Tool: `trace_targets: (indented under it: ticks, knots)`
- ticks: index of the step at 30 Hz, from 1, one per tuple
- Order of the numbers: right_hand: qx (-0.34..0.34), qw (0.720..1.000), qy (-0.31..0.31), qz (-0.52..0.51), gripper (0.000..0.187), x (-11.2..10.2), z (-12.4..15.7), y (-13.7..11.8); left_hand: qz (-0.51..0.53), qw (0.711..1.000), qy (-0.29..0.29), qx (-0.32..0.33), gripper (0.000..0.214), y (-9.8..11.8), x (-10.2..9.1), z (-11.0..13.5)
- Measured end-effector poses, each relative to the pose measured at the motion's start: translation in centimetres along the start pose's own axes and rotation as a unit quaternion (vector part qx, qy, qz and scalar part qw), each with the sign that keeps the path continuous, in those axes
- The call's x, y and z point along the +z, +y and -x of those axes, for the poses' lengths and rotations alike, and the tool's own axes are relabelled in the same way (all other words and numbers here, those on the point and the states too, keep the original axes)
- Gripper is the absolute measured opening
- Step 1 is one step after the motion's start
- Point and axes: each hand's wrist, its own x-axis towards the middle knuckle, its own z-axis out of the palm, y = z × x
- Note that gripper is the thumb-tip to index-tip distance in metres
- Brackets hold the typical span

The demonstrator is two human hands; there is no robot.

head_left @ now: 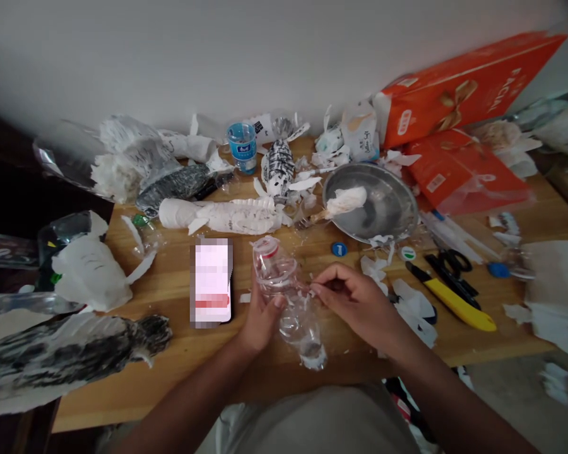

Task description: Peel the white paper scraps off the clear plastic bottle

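Observation:
In the middle of the head view my left hand (pixel 264 318) is wrapped round a clear plastic bottle (pixel 303 325), held tilted above the table's near edge. A red-marked ring shows at its far end, and its narrower end points toward my body. My right hand (pixel 360 302) pinches its thumb and index finger together at the bottle's right side. Whatever is in that pinch is too small to make out. Just left of my left hand lies a phone (pixel 212 284) with a lit, blurred screen.
Behind the bottle lie a paper-covered bottle (pixel 222 215) and a metal bowl (pixel 383 211). To the right are a yellow utility knife (pixel 454 299), black scissors (pixel 454 261) and paper scraps (pixel 414 309). A blue cup (pixel 242 148) and orange packages (pixel 468 94) stand by the wall.

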Motion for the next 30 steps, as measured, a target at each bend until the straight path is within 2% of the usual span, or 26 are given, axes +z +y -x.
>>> trace_targets:
  ticks: [3,7,14,17,21,27,30]
  knots:
    - [-0.031,0.999,0.012,-0.020,0.018,0.0,1.1,-0.8,0.017,1.000,-0.003,-0.017,0.068,0.3,0.2,-0.2]
    - [-0.074,0.995,-0.006,0.060,0.004,0.7,1.7,-1.8,0.020,0.999,0.018,-0.045,0.070,0.4,0.1,-0.4]
    - [-0.145,0.977,-0.049,0.151,0.018,0.8,1.8,-2.6,0.112,0.990,0.026,-0.082,0.070,0.1,0.1,-0.7]
    - [-0.145,0.975,-0.021,0.167,0.012,0.7,1.5,-2.8,0.130,0.987,0.027,-0.086,0.070,0.2,0.1,-0.9]
    - [-0.152,0.972,-0.004,0.179,0.019,0.6,0.8,-2.9,0.103,0.992,0.023,-0.067,0.070,0.5,0.2,-1.0]
    - [-0.219,0.954,0.031,0.201,0.015,1.0,0.5,-2.3,0.070,0.995,0.017,-0.064,0.065,0.4,0.1,-0.9]
    - [-0.213,0.956,0.043,0.197,0.014,1.2,0.4,-1.9,0.021,0.998,0.027,-0.048,0.066,0.1,0.0,-0.8]
